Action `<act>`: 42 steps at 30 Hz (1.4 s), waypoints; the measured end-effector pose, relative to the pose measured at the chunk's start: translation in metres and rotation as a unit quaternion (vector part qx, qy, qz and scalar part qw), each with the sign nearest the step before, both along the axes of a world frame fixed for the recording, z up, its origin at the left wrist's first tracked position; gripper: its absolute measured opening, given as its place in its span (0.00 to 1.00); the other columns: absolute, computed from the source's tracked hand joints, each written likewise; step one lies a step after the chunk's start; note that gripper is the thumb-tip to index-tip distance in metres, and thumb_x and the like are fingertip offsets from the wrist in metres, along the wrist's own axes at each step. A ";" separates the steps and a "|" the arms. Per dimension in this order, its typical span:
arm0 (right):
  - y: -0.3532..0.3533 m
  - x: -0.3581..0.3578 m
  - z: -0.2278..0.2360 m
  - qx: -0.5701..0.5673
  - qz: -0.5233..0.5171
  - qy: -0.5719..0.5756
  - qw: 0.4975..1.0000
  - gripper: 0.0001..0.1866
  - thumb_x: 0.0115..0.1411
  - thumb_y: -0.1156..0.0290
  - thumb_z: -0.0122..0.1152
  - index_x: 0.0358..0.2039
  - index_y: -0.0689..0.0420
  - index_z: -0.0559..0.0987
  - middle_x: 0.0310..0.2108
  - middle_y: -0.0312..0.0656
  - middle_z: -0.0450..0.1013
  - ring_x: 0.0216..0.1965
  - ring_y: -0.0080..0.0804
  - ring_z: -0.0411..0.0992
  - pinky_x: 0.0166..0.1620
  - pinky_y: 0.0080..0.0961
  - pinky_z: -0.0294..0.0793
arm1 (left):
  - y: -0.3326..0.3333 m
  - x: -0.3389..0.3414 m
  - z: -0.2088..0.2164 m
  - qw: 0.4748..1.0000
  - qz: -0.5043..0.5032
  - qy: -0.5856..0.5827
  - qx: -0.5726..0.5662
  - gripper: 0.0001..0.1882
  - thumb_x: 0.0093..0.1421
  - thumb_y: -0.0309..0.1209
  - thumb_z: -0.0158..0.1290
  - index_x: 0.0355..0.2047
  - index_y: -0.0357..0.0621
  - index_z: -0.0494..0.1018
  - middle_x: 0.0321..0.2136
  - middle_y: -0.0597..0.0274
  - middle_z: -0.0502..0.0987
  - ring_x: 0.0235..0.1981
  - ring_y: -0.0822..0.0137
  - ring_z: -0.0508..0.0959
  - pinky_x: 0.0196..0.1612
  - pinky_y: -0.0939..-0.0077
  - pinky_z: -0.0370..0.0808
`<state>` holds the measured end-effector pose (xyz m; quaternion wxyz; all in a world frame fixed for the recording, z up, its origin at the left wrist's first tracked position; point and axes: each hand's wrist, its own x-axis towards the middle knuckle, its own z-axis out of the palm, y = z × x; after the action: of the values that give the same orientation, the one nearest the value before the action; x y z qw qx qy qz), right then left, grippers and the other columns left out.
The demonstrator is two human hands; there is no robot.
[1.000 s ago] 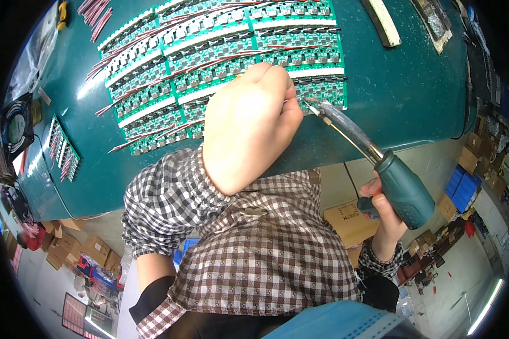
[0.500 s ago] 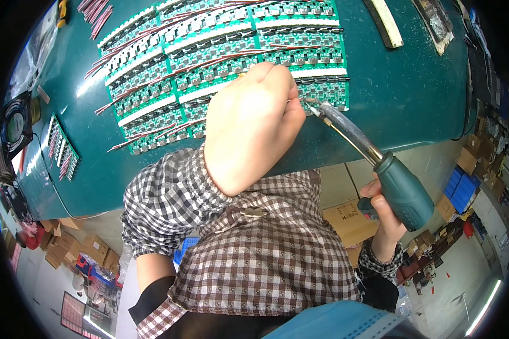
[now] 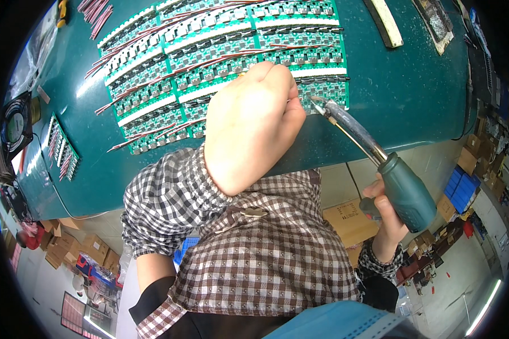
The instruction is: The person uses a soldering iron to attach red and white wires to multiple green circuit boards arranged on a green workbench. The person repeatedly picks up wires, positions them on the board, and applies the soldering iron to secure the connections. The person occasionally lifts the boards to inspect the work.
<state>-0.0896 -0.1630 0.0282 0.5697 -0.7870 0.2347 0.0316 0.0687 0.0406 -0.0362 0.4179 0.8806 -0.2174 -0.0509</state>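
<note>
My left hand (image 3: pixel 251 124) is closed in a pinch over the near right part of a green circuit board panel (image 3: pixel 322 93). What its fingertips hold, if anything, is hidden behind the hand. In my right hand (image 3: pixel 389 220) is a soldering iron (image 3: pixel 407 192) with a thick green handle. Its metal tip points up and left, beside the left fingers, over the panel's near right corner. Whether the tip touches the board I cannot tell. Thin red and white wires (image 3: pixel 136 87) lie in rows across the panels.
At the left of the green table (image 3: pixel 390 90) lies a small wired board (image 3: pixel 62 148), near a black fan (image 3: pixel 17 124). A wire bundle (image 3: pixel 99 20) sits at the far left. A pale-edged strip (image 3: pixel 385 22) and a solder-stained pad (image 3: pixel 434 25) lie at the far right.
The soldering iron in my right hand has shifted slightly right, its tip a little away from the left fingers. My left hand stays in place.
</note>
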 end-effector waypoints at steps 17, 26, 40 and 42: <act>-0.006 0.010 -0.004 0.119 -0.084 -0.044 0.988 0.25 0.52 0.68 0.65 0.45 0.73 0.72 0.29 0.48 0.75 0.31 0.40 0.77 0.36 0.35 0.81 | 0.000 -0.009 -0.001 0.997 -0.004 -0.062 0.044 0.06 0.47 0.23 0.55 0.24 0.40 0.68 0.23 0.55 0.68 0.24 0.56 0.73 0.27 0.66 0.72; -0.010 0.012 -0.013 0.153 -0.078 -0.066 0.983 0.24 0.52 0.68 0.64 0.45 0.73 0.72 0.33 0.50 0.75 0.33 0.43 0.78 0.36 0.36 0.82 | -0.003 -0.012 -0.006 0.997 0.008 -0.072 0.039 0.08 0.46 0.23 0.56 0.25 0.40 0.67 0.23 0.56 0.67 0.23 0.57 0.71 0.26 0.67 0.70; 0.003 0.000 -0.006 0.036 -0.023 -0.023 0.999 0.24 0.52 0.66 0.65 0.44 0.73 0.73 0.27 0.44 0.73 0.29 0.36 0.74 0.36 0.32 0.75 | -0.003 -0.012 -0.002 0.998 0.015 -0.040 0.042 0.09 0.47 0.22 0.57 0.27 0.40 0.67 0.26 0.57 0.70 0.27 0.55 0.73 0.29 0.66 0.70; 0.001 -0.001 -0.007 0.032 -0.008 -0.025 0.999 0.24 0.52 0.66 0.65 0.44 0.73 0.73 0.27 0.44 0.73 0.29 0.36 0.74 0.35 0.31 0.75 | -0.003 -0.012 -0.002 0.998 0.017 -0.042 0.040 0.09 0.47 0.22 0.57 0.27 0.40 0.67 0.26 0.57 0.70 0.27 0.55 0.73 0.29 0.66 0.70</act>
<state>-0.0904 -0.1618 0.0213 0.6002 -0.7673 0.2253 0.0152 0.0562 0.0380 -0.0385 0.3735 0.9016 -0.2175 -0.0155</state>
